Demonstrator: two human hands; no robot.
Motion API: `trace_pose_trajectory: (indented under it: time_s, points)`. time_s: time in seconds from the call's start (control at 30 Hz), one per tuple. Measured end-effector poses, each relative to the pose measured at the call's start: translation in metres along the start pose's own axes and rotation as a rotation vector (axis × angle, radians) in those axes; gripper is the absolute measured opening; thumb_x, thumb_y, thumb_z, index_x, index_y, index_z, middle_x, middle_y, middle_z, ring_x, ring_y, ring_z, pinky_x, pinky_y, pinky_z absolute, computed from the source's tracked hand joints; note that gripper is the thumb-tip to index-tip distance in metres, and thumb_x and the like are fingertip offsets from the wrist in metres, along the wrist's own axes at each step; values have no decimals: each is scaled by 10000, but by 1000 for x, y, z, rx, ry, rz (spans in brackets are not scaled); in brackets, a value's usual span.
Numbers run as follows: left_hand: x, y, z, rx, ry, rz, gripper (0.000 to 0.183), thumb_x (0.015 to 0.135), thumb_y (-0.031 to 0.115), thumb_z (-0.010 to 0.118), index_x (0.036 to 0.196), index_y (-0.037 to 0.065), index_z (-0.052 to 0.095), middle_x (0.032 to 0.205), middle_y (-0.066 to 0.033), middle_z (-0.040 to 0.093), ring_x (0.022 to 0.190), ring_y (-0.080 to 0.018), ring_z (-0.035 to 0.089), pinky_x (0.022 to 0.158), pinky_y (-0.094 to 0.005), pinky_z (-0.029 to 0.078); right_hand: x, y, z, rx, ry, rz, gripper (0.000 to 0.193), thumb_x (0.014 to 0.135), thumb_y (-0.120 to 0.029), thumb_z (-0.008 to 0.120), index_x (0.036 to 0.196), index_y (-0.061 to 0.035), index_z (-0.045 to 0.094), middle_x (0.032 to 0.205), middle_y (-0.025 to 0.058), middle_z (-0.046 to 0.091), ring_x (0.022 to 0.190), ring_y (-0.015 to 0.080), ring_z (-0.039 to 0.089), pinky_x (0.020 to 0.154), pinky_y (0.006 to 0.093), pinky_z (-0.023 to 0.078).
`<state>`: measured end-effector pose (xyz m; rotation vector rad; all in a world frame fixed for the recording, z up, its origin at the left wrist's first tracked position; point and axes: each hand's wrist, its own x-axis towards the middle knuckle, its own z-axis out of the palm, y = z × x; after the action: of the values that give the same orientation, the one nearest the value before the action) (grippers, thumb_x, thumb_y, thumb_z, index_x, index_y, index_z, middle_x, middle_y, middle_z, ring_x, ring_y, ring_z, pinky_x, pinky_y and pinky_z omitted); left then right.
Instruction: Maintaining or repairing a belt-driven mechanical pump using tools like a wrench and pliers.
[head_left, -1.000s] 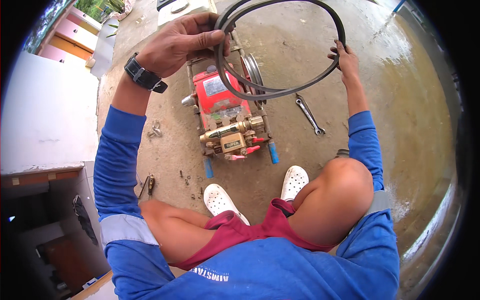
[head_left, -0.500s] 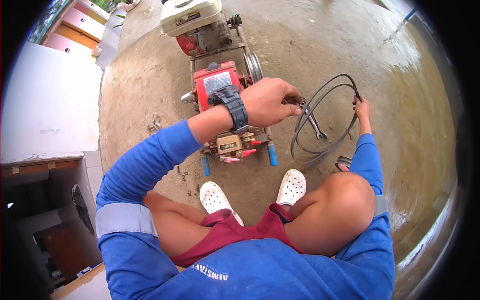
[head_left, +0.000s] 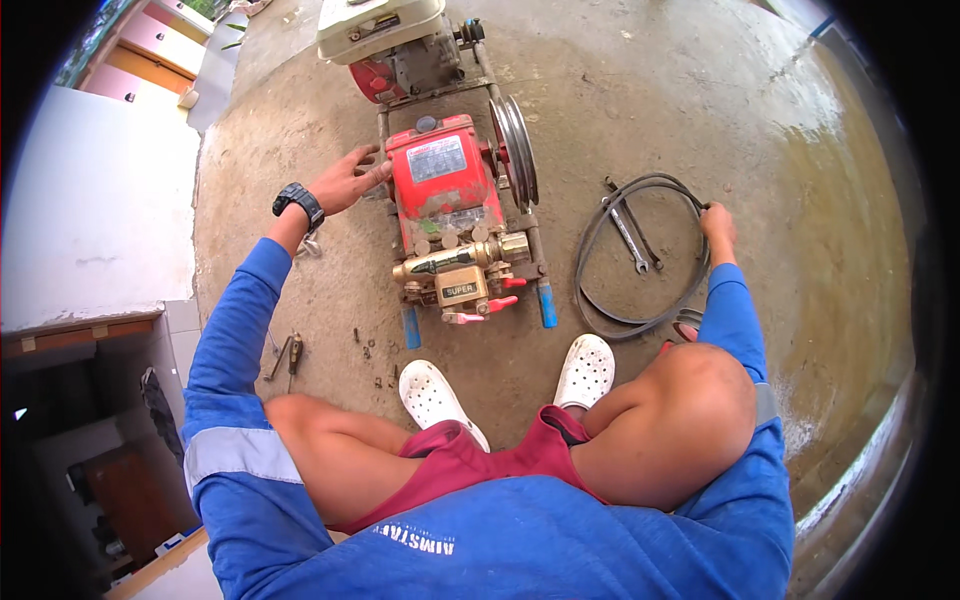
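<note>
My left hand (head_left: 350, 184) is at the left side of a red pump (head_left: 428, 178), fingers apart and holding nothing; the fingertips reach the pump's side. My right hand (head_left: 718, 228) grips the right edge of black rubber drive belts (head_left: 582, 262), looped in a wide ring on the concrete. Inside the ring lie an open-ended wrench (head_left: 628, 238) and a dark, thin bar-like tool (head_left: 640, 228). A grooved metal pulley (head_left: 516, 152) sits on the pump's right side, with no belt on it. Brass fittings (head_left: 450, 262) with red levers stick out toward me.
Behind the pump, on the same frame, stands an engine with a cream tank (head_left: 375, 28). A screwdriver (head_left: 294, 356) and several small bolts (head_left: 368, 348) lie left of my white clogs (head_left: 432, 394). Another pulley (head_left: 688, 326) rests by my right knee. A white wall (head_left: 100, 210) bounds the left.
My left hand has moved left from beside the belts and wrench to the pump's left side. The belts have dropped flatter onto the floor, still in my right hand.
</note>
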<state>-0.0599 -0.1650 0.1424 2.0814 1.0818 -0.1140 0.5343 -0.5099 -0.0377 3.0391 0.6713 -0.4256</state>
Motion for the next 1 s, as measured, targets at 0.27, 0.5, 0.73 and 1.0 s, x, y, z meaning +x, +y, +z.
trace_pose_trajectory:
  time_s: [0.27, 0.5, 0.73, 1.0]
  points:
    - [15, -20, 30, -140, -22, 145, 972, 927, 650, 591, 1549, -22, 267, 1500, -253, 446, 1351, -331, 497, 1094, -414, 432, -5, -4, 29, -56, -4, -57, 339, 956, -300, 603, 1248, -138, 659, 1291, 174, 641, 1198, 359, 617, 979, 484, 521]
    - [14, -12, 28, -343, -83, 42, 964, 900, 610, 651, 1544, -15, 297, 1494, -199, 465, 1382, -291, 446, 1141, -397, 358, -7, -9, 40, -81, 10, -55, 398, 955, -306, 609, 1314, -133, 614, 1344, 181, 587, 1210, 382, 595, 993, 496, 507]
    - [20, -3, 26, -413, -124, -2, 885, 899, 522, 655, 1562, 45, 313, 1482, -122, 489, 1360, -225, 438, 1138, -378, 329, -10, -6, 48, -148, 66, -104, 403, 956, -323, 614, 1296, -106, 609, 1375, 200, 544, 1156, 445, 614, 964, 511, 523]
    - [24, -17, 26, -299, -14, -2, 871, 961, 678, 484, 1533, 31, 364, 1429, -155, 535, 1282, -249, 515, 1093, -372, 383, -20, -22, 44, -110, 61, -63, 389, 957, -306, 601, 1295, -115, 623, 1378, 187, 525, 1198, 434, 581, 979, 511, 514]
